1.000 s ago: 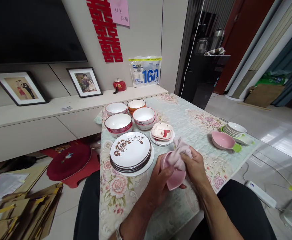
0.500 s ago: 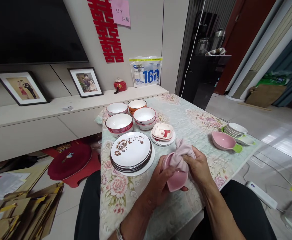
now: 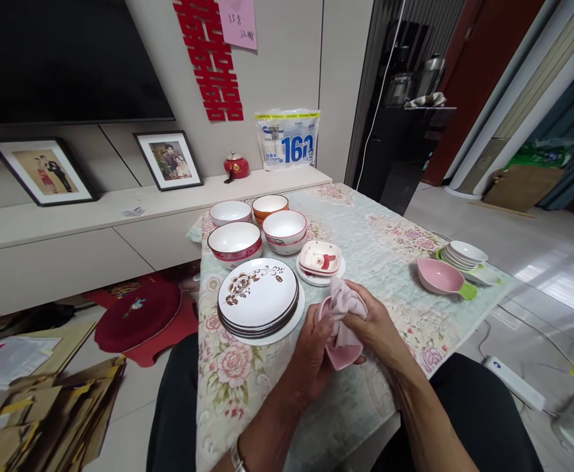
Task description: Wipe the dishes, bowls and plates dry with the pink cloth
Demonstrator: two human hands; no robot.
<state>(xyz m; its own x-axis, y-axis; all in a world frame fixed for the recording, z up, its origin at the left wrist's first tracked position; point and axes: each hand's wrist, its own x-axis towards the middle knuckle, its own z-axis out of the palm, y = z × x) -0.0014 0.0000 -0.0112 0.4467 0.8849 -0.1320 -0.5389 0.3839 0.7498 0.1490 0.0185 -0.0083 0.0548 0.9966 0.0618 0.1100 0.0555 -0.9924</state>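
A small pink bowl (image 3: 342, 356) with a pointed end is gripped by my left hand (image 3: 311, 351), thumb on its rim and fingers underneath. My right hand (image 3: 373, 324) is closed on a pale pink cloth (image 3: 346, 307), which is bunched inside the bowl and covers most of its interior. Just beyond my hands lie small square dishes (image 3: 320, 257) with a red pattern, stacked on white saucers (image 3: 311, 280). Left of my left hand is a stack of dark-rimmed plates (image 3: 257, 295) with a brown flower print.
Several bowls (image 3: 235, 241) stand in stacks toward the table's far left. On the right, another pink leaf-shaped bowl (image 3: 437, 275) sits beside stacked white-and-green dishes (image 3: 466, 254). A flowered cloth covers the table (image 3: 306, 426). A red stool (image 3: 139, 318) stands on the floor at left.
The cloth has moved down and left, now covering more of the bowl's inside. My right hand has shifted left with it, and the bowl has risen slightly.
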